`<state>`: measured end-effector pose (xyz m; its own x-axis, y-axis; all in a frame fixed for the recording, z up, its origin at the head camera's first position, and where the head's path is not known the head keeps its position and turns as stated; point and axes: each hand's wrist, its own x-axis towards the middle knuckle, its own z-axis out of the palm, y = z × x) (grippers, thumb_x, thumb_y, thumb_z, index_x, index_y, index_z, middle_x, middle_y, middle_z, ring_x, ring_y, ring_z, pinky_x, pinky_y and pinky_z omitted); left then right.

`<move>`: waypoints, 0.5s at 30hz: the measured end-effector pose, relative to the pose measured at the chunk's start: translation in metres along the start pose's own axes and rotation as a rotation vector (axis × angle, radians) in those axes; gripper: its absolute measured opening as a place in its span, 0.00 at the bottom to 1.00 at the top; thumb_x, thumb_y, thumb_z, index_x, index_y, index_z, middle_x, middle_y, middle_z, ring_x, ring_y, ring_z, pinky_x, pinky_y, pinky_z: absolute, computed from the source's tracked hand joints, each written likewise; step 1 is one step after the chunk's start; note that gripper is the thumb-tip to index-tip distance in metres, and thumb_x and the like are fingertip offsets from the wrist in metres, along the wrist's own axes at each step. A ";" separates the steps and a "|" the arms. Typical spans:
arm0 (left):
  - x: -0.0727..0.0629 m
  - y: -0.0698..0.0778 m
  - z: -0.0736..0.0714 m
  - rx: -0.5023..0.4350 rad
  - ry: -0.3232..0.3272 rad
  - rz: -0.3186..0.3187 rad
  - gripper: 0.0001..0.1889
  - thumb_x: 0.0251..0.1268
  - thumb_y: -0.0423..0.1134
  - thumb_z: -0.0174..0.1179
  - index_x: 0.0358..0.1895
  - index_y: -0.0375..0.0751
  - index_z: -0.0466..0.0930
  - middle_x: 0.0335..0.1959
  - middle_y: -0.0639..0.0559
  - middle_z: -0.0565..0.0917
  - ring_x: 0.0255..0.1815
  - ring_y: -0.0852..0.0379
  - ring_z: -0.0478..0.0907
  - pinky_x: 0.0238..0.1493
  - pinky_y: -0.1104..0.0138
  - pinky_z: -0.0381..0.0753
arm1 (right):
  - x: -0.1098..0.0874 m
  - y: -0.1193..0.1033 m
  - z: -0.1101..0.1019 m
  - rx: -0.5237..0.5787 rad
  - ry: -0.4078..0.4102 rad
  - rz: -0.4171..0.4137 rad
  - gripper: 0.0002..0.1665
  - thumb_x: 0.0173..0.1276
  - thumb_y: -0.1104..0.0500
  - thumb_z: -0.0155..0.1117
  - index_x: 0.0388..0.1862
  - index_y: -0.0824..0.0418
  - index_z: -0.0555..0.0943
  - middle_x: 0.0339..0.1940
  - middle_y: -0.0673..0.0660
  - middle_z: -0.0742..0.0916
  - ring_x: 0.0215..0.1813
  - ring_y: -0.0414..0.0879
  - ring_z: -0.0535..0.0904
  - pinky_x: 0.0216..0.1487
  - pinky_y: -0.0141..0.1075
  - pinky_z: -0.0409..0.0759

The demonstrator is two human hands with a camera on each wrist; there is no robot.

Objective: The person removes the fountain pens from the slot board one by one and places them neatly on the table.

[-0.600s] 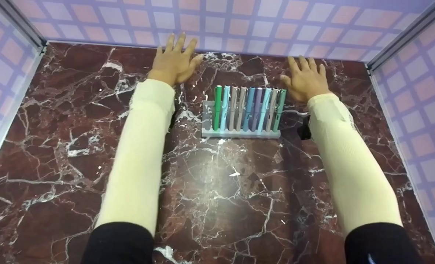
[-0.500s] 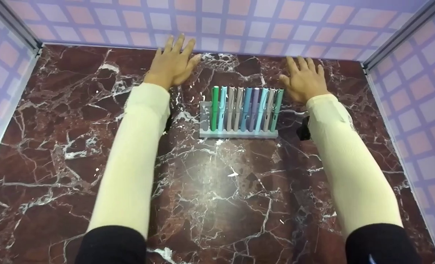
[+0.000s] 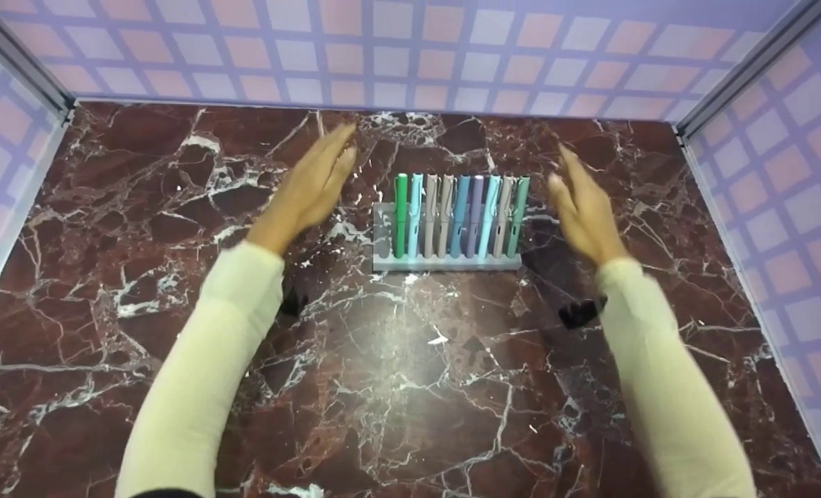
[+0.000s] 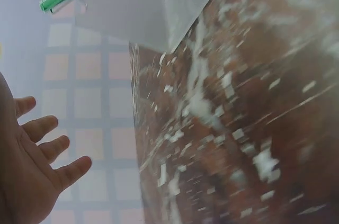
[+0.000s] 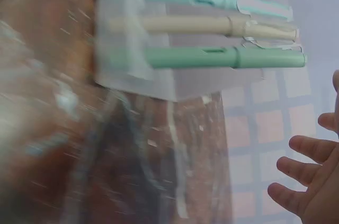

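A translucent pen stand [image 3: 445, 264] holds a row of several capped pens upright, leaning back slightly. A bright green pen [image 3: 400, 214] is at its left end, and a dark green pen [image 3: 519, 216] at its right end. Blue, purple, light-blue and greyish-beige pens fill the row between. My left hand [image 3: 308, 183] is to the left of the stand, fingers extended, palm turned inward. On the stand's other side is my right hand [image 3: 585, 205], also with extended fingers and inward palm. Both hands hold nothing. The right wrist view shows the dark green pen [image 5: 222, 57] closest to that hand.
The stand is on a dark red marble-patterned table [image 3: 410, 387]. A checkered back wall [image 3: 410, 59] closes off the far edge, and similar panels rise at both sides. A small black wrist device [image 3: 579, 313] shows beside the right sleeve.
Both hands have drawn back from the far edge of the table, where they lay palm down. They are turned sideways now, palms facing inward. The pens remain in the stand.
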<state>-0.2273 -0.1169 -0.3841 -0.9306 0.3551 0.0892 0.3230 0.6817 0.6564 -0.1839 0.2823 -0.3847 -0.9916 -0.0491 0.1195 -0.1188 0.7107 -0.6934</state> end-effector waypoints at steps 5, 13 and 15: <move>-0.028 -0.015 0.016 -0.203 0.082 -0.010 0.30 0.82 0.56 0.27 0.79 0.49 0.55 0.79 0.45 0.59 0.78 0.43 0.57 0.81 0.52 0.51 | -0.038 0.016 0.020 0.168 0.053 0.080 0.34 0.81 0.40 0.42 0.82 0.43 0.53 0.79 0.58 0.67 0.75 0.62 0.64 0.75 0.64 0.58; -0.046 -0.025 0.031 -0.394 0.145 -0.062 0.28 0.84 0.51 0.29 0.77 0.45 0.62 0.74 0.46 0.70 0.74 0.46 0.66 0.68 0.49 0.73 | -0.059 0.023 0.040 0.331 0.139 0.055 0.30 0.83 0.54 0.43 0.79 0.59 0.59 0.73 0.64 0.74 0.72 0.61 0.70 0.72 0.54 0.70; -0.046 -0.024 0.033 -0.401 0.140 -0.072 0.27 0.84 0.51 0.29 0.76 0.46 0.62 0.73 0.47 0.70 0.74 0.47 0.66 0.66 0.50 0.75 | -0.060 0.017 0.040 0.335 0.141 0.057 0.30 0.83 0.56 0.43 0.79 0.61 0.59 0.73 0.65 0.73 0.71 0.63 0.70 0.73 0.54 0.69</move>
<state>-0.1868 -0.1287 -0.4286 -0.9717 0.2062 0.1149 0.1891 0.3890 0.9016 -0.1288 0.2695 -0.4318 -0.9832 0.0978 0.1541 -0.0964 0.4390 -0.8933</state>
